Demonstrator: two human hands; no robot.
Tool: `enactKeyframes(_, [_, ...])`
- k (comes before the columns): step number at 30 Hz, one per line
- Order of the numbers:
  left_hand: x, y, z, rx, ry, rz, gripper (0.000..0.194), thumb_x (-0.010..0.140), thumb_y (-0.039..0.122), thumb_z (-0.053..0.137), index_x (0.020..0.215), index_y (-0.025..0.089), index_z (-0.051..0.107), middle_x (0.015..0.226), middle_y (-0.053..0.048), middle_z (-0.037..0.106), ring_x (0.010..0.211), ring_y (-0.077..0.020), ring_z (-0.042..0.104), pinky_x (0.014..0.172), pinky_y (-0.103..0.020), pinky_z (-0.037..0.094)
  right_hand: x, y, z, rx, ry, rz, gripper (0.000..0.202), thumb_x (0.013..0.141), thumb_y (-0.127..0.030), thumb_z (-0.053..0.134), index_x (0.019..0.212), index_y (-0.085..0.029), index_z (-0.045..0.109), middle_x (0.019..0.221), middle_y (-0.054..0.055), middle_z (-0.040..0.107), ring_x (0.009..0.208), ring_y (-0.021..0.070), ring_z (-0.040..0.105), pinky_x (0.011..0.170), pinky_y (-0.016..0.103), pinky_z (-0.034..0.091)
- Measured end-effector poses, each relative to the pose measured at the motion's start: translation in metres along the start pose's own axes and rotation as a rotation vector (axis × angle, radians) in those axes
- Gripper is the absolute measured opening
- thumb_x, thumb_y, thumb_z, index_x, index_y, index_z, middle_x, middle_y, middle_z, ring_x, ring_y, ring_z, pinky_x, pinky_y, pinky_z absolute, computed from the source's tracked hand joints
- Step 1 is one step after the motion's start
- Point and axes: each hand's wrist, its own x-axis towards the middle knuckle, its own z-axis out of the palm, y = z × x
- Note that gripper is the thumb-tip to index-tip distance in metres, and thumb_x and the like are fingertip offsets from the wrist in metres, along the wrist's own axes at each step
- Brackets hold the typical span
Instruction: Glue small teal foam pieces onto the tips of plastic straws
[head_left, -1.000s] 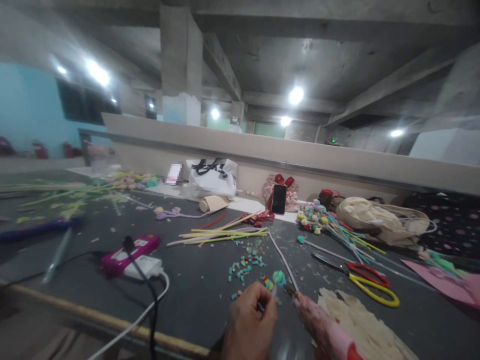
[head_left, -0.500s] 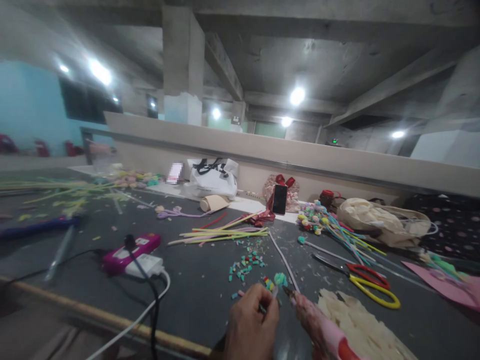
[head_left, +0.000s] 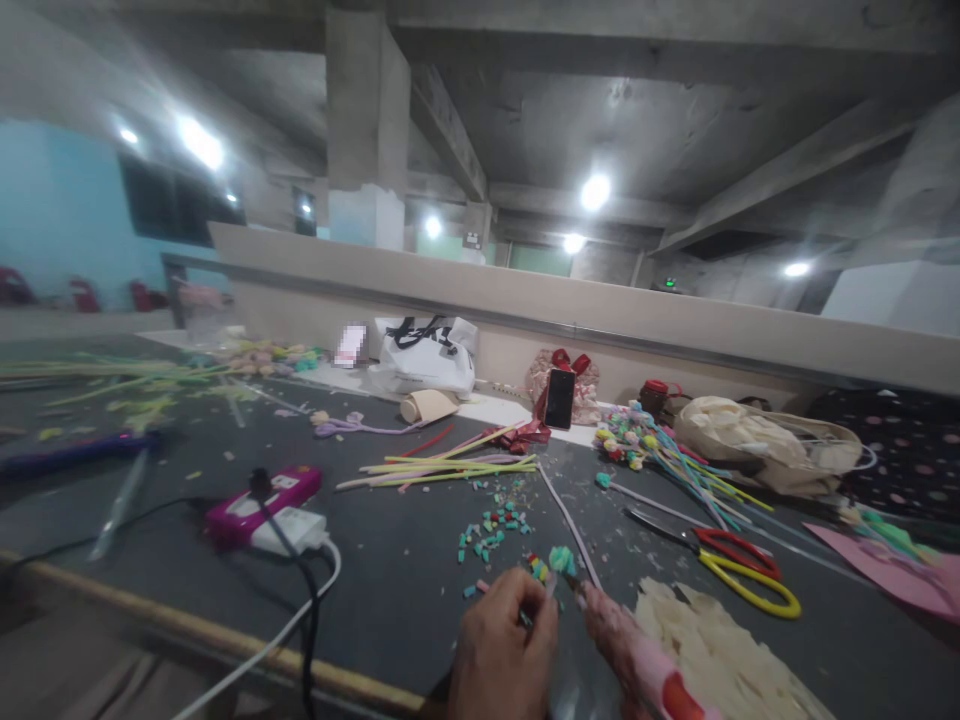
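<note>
My left hand (head_left: 501, 645) is closed in a pinch at the bottom centre, gripping a small pale piece just below a fluffy teal pipe-cleaner flower (head_left: 561, 560). Right of it, a pink tool with a dark, stained tip, which looks like a hot glue gun (head_left: 637, 645), points at the flower. Its tip is close against the flower; whether they touch, I cannot tell. The tool's rear end leaves the frame, and my right hand is out of sight. Small teal, red and yellow clippings (head_left: 491, 535) lie beyond my left hand. A lilac stem (head_left: 566, 520) runs behind the tool tip.
Red-and-yellow-handled scissors (head_left: 750, 575) and a crumpled beige sheet (head_left: 709, 640) lie to the right. Yellow and pink stems (head_left: 442, 467) lie ahead, with a phone (head_left: 559, 399) propped behind them. A purple power strip (head_left: 262, 505) with cables is at left.
The tip of the pink tool has shifted slightly left, closer to the teal flower. My left hand is nearly still.
</note>
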Motion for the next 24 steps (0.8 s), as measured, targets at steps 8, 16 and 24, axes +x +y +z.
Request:
enactKeyframes(8, [-0.0008, 0.0021, -0.0017, 0.015, 0.012, 0.016, 0.018, 0.064, 0.024, 0.051, 0.046, 0.022, 0.047, 0.046, 0.004, 0.045, 0.054, -0.0132, 0.045, 0.048, -0.020, 0.026, -0.0062, 0.0077, 0.0030, -0.093, -0.063, 0.006, 0.018, 0.076, -0.026, 0.053, 0.077, -0.019, 0.069, 0.069, 0.004, 0.069, 0.072, 0.0227, 0.065, 0.064, 0.030, 0.053])
enactKeyframes(16, [-0.0001, 0.0010, -0.0014, 0.062, 0.015, 0.032, 0.020, 0.065, 0.024, 0.051, 0.046, 0.022, 0.045, 0.045, 0.004, 0.044, 0.054, -0.0130, 0.047, 0.047, -0.019, 0.028, -0.0058, 0.0020, 0.0027, -0.053, -0.069, -0.039, 0.018, 0.076, -0.025, 0.053, 0.081, -0.018, 0.070, 0.074, 0.005, 0.070, 0.074, 0.0242, 0.065, 0.068, 0.032, 0.053])
enactKeyframes(24, [0.0004, -0.0029, 0.0004, 0.145, 0.031, 0.072, 0.018, 0.066, 0.022, 0.050, 0.048, 0.022, 0.047, 0.044, 0.004, 0.045, 0.052, -0.0123, 0.047, 0.047, -0.019, 0.028, -0.0059, 0.0052, 0.0060, -0.089, -0.055, -0.044, 0.015, 0.073, -0.018, 0.056, 0.078, -0.017, 0.070, 0.069, 0.004, 0.070, 0.067, 0.0219, 0.066, 0.062, 0.028, 0.054])
